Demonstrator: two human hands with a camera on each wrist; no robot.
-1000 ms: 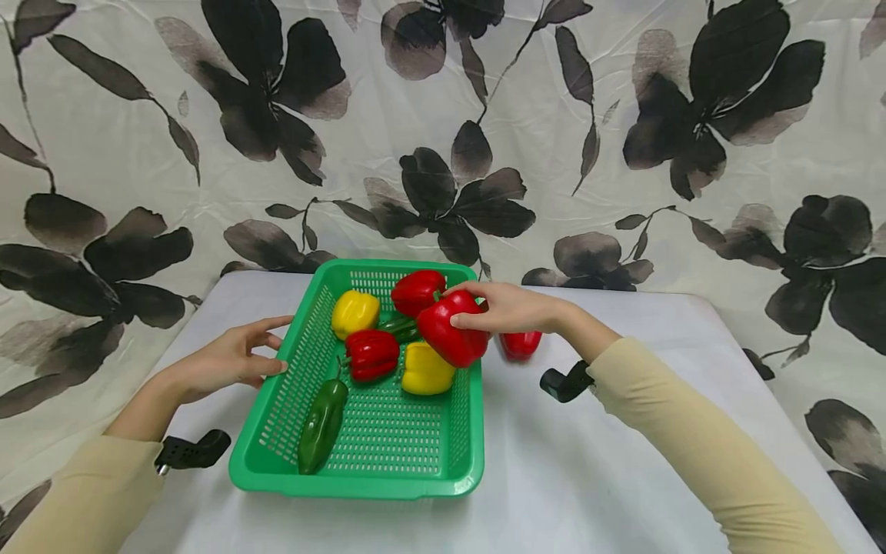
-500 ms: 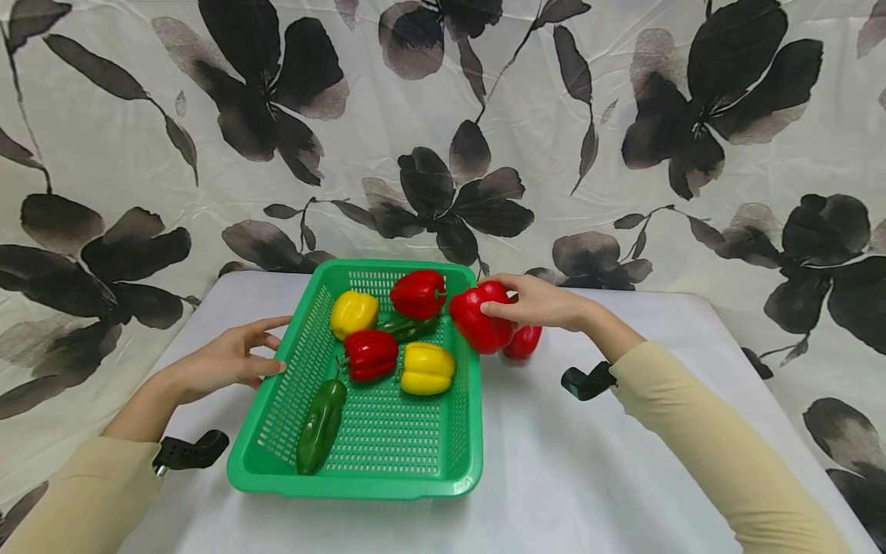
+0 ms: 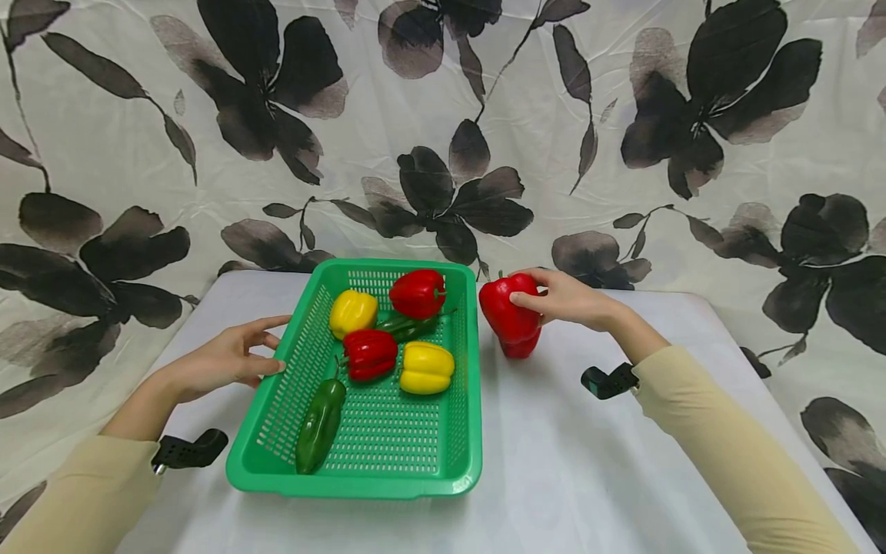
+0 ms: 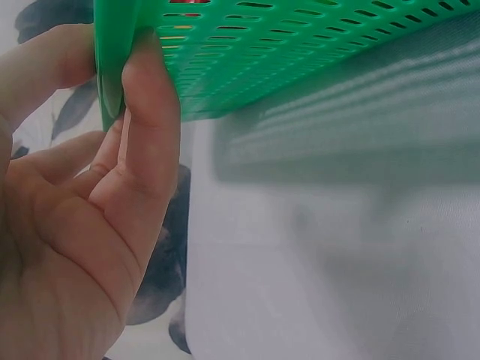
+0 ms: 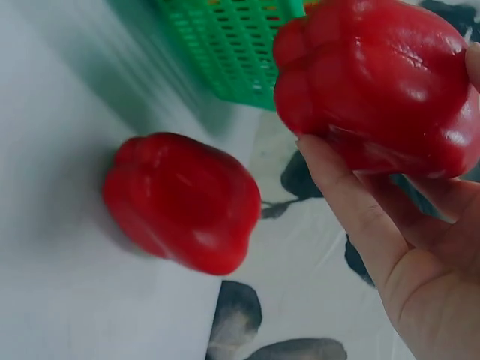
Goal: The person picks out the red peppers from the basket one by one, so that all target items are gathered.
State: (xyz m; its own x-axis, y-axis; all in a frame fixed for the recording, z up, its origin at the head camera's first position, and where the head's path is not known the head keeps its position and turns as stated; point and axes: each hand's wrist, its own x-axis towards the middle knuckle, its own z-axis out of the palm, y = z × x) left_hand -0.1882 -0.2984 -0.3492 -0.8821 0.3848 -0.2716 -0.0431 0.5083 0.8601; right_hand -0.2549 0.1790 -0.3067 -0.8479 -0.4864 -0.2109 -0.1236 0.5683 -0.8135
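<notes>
My left hand [image 3: 214, 360] grips the left rim of a green perforated basket [image 3: 360, 487]; the left wrist view shows the rim pinched between thumb and fingers. To the right of the basket, my right hand [image 3: 574, 300] holds a red bell pepper [image 3: 505, 304], thumb on the near side and fingers round the far side. In the right wrist view this pepper is raised, with a second red bell pepper [image 5: 184, 202] lying on the table below it. From the head, the held pepper covers most of that second one.
Inside the basket lie two red bell peppers, one at the back [image 3: 418, 294], two yellow bell peppers, one nearer the front [image 3: 427, 368], and two long green peppers, one at the front left [image 3: 321, 425]. A white table [image 3: 588, 462] bears everything; a floral cloth [image 3: 443, 115] hangs behind.
My right hand has carried the red bell pepper rightward, from over the basket's right side to beyond its rim, above the red pepper on the table. The left hand stays on the rim.
</notes>
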